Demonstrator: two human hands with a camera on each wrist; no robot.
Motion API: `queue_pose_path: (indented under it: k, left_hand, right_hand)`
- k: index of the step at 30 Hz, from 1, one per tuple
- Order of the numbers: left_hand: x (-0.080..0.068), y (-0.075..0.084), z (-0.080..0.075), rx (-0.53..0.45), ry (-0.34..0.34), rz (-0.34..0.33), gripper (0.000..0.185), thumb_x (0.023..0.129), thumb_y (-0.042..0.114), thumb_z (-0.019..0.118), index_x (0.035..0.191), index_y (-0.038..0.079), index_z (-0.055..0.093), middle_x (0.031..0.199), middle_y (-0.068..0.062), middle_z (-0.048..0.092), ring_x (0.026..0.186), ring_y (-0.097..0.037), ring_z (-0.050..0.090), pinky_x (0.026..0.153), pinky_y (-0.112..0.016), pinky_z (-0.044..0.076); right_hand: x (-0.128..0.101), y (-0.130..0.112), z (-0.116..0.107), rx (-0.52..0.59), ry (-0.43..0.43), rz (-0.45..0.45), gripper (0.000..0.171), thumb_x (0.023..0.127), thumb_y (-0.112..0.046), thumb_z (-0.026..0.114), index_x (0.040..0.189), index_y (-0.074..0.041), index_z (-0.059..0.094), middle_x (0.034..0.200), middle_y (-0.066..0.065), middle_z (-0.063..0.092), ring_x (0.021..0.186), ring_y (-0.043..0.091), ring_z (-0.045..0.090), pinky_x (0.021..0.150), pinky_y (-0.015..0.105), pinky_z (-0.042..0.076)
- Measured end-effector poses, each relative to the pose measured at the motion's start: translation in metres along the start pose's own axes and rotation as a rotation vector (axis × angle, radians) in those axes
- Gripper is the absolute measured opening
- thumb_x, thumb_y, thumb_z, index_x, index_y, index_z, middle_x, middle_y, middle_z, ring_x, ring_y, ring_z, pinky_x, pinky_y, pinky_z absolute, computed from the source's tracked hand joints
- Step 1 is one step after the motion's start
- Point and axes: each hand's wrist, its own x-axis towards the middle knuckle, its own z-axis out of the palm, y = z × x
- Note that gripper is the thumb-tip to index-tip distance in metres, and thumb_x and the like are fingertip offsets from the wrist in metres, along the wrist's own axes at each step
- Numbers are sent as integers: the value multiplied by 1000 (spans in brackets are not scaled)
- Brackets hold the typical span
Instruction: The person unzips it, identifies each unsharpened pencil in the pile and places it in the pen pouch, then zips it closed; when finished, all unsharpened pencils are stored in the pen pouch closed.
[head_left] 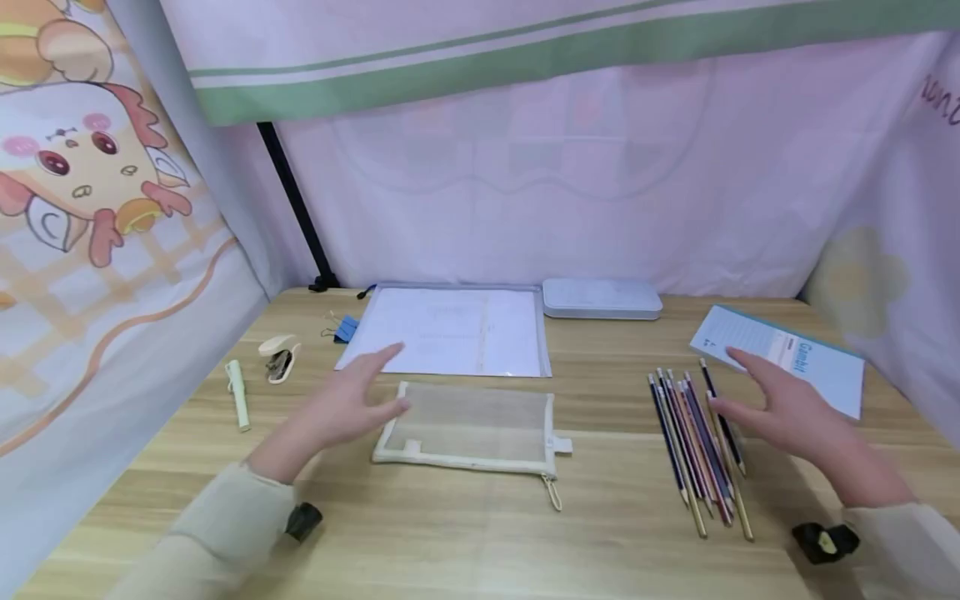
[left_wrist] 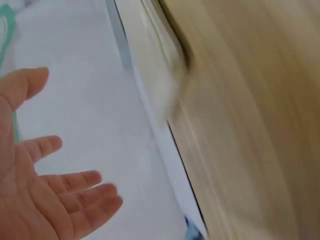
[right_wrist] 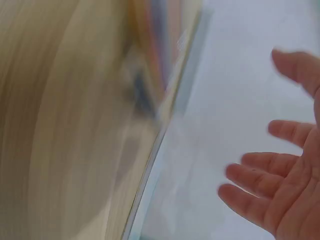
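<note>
Both hands (head_left: 341,408) (head_left: 787,414) hover empty, fingers extended, left near the mesh pouch (head_left: 472,427), right near the pencils (head_left: 699,446).

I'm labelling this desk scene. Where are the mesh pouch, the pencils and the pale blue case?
Mesh pouch (head_left: 472,425), head view: middle of its mesh panel.
Pencils (head_left: 696,450), head view: shafts mid-bundle.
Pale blue case (head_left: 602,297), head view: middle of its top.

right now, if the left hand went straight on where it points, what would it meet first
Likely the folder, ahead of the left hand; the hand looks raised, so it may pass over instead.
</note>
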Motion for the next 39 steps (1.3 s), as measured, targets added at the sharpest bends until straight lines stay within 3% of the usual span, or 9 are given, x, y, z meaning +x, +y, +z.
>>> queue_pose_path:
  k: [3,7,10,13,23,28,33,39]
  left_hand:
    - [2,27,15,-154,-61,23,70,85,38,64,144,15,32,132,-22,46,108,-32,55,88,-46,50]
    - [5,62,38,-308,-159,95,51,84,27,66,128,7,51,107,-14,60,87,-18,61,74,-29,53]
    - [7,82,52,-384,-213,150,41,83,23,67,117,3,58,93,-5,63,82,-12,59,73,-24,51]
    - [11,95,65,-448,-248,137,38,82,22,69,113,3,60,86,2,61,79,-9,57,72,-21,50]
    - [22,109,90,-516,-299,75,32,73,14,74,101,3,63,85,-3,61,80,-12,56,73,-23,50]
    - [24,108,95,-477,-295,87,32,73,14,75,100,3,62,89,-4,61,85,-14,57,78,-24,50]
    - [24,109,98,-479,-316,72,32,72,15,75,100,5,63,90,-1,60,86,-12,55,78,-23,49]
    - [24,111,100,-522,-305,47,31,70,11,76,96,3,63,88,-1,60,84,-11,54,75,-21,48]
  right_hand:
    - [-2,-28,8,227,-21,-26,69,92,-35,55,143,2,25,135,34,37,116,52,42,88,55,47]
    - [-2,-61,26,539,-91,-73,56,94,-26,53,139,2,33,132,27,44,117,40,47,88,31,49]
    - [2,-79,43,658,-143,-71,55,92,-25,56,137,2,36,130,24,47,116,34,48,90,27,47]
    - [6,-94,60,711,-180,-54,55,88,-22,61,133,2,41,126,23,51,112,31,52,91,30,48]
    - [21,-117,102,788,-245,-63,55,76,-9,71,125,3,50,116,18,57,105,28,56,94,39,48]
    - [25,-120,117,735,-260,-83,58,67,-3,76,120,2,54,107,13,58,95,22,56,86,33,51]
    - [28,-126,122,620,-200,-130,54,63,-6,80,113,0,59,96,8,58,86,18,53,74,25,49]
    - [32,-132,124,534,-134,-148,44,62,-10,82,102,-4,63,88,4,56,82,17,49,71,25,45]
